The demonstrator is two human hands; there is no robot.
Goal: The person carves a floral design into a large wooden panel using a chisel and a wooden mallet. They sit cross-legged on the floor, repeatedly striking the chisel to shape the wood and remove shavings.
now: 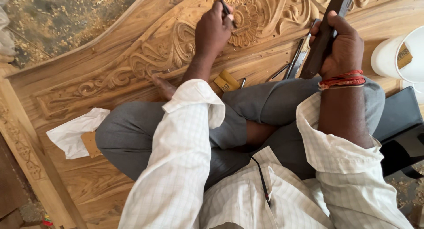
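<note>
head view | left hand (213,32) clamped on thin chisel (222,3), tip at carved flower (243,17) on far part of wooden panel (110,185) | right hand (342,45) gripping dark wooden mallet (326,32), raised at far right | spare chisels (297,59) lying between hands | white bucket (397,56) at right

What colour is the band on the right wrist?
Red, with some orange strands; the band shows clearly in the head view, just below the right hand.

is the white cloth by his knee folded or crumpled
Crumpled: the white cloth lies in loose, uneven creases on the carved wooden panel, partly covering a small brown piece.
</note>
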